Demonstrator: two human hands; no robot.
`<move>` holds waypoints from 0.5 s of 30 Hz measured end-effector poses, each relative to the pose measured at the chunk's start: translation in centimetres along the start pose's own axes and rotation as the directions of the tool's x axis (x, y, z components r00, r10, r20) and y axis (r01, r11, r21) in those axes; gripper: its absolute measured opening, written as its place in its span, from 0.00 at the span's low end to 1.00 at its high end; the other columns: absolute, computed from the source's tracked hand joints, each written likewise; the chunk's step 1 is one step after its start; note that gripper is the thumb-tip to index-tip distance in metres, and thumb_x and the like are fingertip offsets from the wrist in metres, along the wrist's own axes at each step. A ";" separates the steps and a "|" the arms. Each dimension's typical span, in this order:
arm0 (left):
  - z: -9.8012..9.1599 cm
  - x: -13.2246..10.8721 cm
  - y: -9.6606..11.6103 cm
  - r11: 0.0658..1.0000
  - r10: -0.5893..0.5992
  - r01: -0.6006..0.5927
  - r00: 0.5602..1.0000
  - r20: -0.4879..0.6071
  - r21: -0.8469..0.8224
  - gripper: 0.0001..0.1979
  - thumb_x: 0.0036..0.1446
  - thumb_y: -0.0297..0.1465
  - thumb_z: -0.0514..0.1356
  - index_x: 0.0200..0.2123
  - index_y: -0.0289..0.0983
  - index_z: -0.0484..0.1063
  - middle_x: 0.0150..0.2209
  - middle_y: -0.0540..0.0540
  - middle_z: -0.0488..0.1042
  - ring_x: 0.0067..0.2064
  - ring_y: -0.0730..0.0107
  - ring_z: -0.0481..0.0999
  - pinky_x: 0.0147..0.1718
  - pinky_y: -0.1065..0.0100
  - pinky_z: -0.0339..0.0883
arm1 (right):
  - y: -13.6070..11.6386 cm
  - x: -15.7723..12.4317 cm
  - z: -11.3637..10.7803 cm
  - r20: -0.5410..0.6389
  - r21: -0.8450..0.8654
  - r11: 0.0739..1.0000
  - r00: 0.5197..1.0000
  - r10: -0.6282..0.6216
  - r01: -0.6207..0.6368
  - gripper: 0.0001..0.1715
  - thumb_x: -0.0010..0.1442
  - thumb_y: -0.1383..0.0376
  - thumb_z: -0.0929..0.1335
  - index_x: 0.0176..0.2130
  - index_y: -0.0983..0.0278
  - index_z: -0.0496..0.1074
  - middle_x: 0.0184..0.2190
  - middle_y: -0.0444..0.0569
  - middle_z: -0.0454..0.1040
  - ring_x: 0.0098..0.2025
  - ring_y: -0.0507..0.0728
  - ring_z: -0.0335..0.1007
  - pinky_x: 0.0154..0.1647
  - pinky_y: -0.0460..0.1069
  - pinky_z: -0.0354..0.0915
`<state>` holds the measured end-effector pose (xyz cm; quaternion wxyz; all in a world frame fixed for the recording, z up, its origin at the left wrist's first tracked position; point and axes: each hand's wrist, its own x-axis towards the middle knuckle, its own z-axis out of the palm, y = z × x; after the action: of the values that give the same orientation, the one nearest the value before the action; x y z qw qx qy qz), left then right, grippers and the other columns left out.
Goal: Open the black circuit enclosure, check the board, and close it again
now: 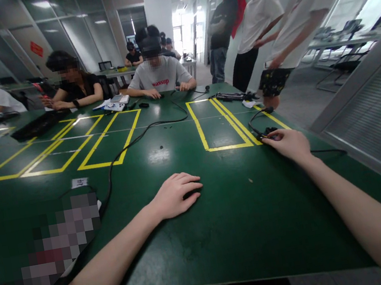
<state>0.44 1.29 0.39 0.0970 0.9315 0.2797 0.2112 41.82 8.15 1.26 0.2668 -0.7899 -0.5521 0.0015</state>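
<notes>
My left hand [177, 195] lies palm down on the green table [214, 236], fingers stretched out and holding nothing. Farther out at the right, the fingers of my right hand [290, 145] are pinched at a small dark item [270, 133]. The fingers partly cover this item, and its kind is unclear. Close behind it, a black cable [251, 124] curves over the tabletop, ending in a dark plug-like piece [268, 110].
Yellow tape [228, 147] marks rectangles on the table. A long black cord [110, 176] runs past a pixelated item [63, 238] at the left. A folded black tripod-like object [230, 97] lies far right. Co-workers sit opposite; several people stand at the right.
</notes>
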 end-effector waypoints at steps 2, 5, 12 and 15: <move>-0.1 0.0 0.0 1.000 -0.004 0.004 1.000 0.003 0.000 0.13 0.69 0.34 0.59 0.52 0.41 0.78 0.57 0.43 0.79 0.57 0.58 0.77 0.55 0.55 0.71 | 0.3 0.1 0.1 -0.013 0.069 0.998 1.000 0.001 0.000 0.19 0.50 0.50 0.72 0.36 0.60 0.80 0.30 0.54 0.79 0.36 0.67 0.75 0.27 0.53 0.61; -0.1 0.0 0.1 1.000 -0.004 0.004 1.000 0.003 -0.002 0.13 0.69 0.34 0.58 0.52 0.40 0.79 0.56 0.43 0.79 0.57 0.58 0.77 0.56 0.55 0.71 | 0.6 0.3 0.1 -0.050 0.127 0.992 0.999 0.003 0.003 0.21 0.47 0.49 0.73 0.36 0.60 0.77 0.28 0.51 0.77 0.32 0.65 0.73 0.26 0.52 0.59; 0.0 0.1 0.1 1.000 0.002 -0.002 1.000 -0.006 -0.015 0.13 0.69 0.34 0.58 0.52 0.40 0.79 0.56 0.43 0.79 0.56 0.57 0.77 0.56 0.54 0.71 | 1.9 0.7 -0.3 -0.225 0.123 0.991 0.974 -0.016 0.044 0.19 0.53 0.52 0.71 0.40 0.61 0.76 0.31 0.54 0.78 0.36 0.67 0.74 0.33 0.56 0.66; 0.0 0.0 0.1 1.000 0.005 -0.005 1.000 -0.005 -0.011 0.13 0.69 0.34 0.58 0.51 0.41 0.79 0.55 0.43 0.80 0.56 0.58 0.78 0.55 0.55 0.71 | 3.3 1.1 0.5 -0.219 0.048 0.998 0.976 -0.017 0.028 0.20 0.55 0.51 0.69 0.41 0.62 0.77 0.39 0.59 0.79 0.42 0.71 0.75 0.38 0.59 0.68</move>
<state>0.51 1.27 0.40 0.1009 0.9311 0.2764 0.2154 44.93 8.50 -0.22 0.3460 -0.7719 -0.5281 -0.0744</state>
